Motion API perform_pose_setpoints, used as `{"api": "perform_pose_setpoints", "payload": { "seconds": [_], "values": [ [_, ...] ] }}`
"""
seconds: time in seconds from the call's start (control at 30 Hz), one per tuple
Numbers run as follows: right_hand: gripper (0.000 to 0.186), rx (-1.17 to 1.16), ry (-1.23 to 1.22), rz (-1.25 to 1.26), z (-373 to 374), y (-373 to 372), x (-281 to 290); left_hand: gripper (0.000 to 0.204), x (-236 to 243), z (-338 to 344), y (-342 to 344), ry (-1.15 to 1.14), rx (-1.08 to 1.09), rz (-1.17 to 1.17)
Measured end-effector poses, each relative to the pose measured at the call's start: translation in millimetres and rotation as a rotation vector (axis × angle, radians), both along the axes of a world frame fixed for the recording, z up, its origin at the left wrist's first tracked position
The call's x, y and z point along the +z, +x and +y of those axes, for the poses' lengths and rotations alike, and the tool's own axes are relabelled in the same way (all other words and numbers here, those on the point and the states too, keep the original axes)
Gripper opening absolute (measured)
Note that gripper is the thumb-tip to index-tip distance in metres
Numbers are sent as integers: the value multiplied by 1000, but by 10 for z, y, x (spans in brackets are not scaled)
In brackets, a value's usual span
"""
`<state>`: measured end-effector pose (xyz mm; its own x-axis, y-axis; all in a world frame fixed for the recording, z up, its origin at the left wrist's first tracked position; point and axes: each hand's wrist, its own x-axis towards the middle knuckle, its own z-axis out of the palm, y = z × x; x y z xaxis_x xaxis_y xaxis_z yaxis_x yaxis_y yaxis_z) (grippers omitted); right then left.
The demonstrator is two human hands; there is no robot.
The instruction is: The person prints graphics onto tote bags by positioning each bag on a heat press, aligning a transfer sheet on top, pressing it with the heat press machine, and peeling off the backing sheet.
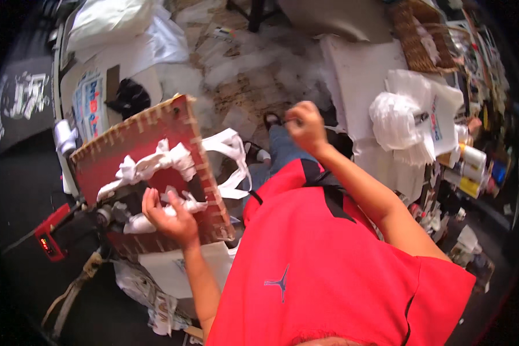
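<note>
To my left stands a tilted red board with light stitches or tape marks along its edge. White strips, twisted and knotted, are fixed across an opening in it. My left hand is at the lower white strip, fingers curled, with a bit of white material between thumb and fingers. A looped white band hangs off the board's right edge. My right hand is raised above my knee, closed, with a small dark thing at its fingers that I cannot make out.
A bundle of white plastic bags lies on the pale surface at right, below a wicker basket. White sacks and a black bag are at upper left. A red device with a lit display sits beside the board.
</note>
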<state>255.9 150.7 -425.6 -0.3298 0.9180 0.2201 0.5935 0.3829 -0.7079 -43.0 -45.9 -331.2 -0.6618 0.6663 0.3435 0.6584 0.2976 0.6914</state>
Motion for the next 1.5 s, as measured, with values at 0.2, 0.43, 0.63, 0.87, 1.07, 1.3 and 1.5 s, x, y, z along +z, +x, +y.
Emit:
{"api": "perform_pose_setpoints", "payload": {
  "seconds": [0.2,0.43,0.63,0.87,1.07,1.3,1.5],
  "values": [
    [20,-619,-423,-197,56,1906,-276,21,177,-91,-267,-285,-80,-114],
    [29,-537,-641,-377,-108,2274,-620,41,63,-40,-272,-327,25,169],
    [39,-523,-722,-271,-239,2212,-540,37,123,-207,-296,-331,-13,190],
    [47,-507,-756,-277,-168,2390,-796,43,23,-89,-347,-354,-24,194],
    [47,-565,-752,-342,-79,2229,-593,42,118,-62,-369,-254,-40,277],
    [48,-584,-717,-430,-165,2156,-798,36,-13,-215,-423,-268,-45,304],
    [57,-588,-764,-450,-145,2096,-560,38,67,-202,-267,-221,6,332]
  ]
}}
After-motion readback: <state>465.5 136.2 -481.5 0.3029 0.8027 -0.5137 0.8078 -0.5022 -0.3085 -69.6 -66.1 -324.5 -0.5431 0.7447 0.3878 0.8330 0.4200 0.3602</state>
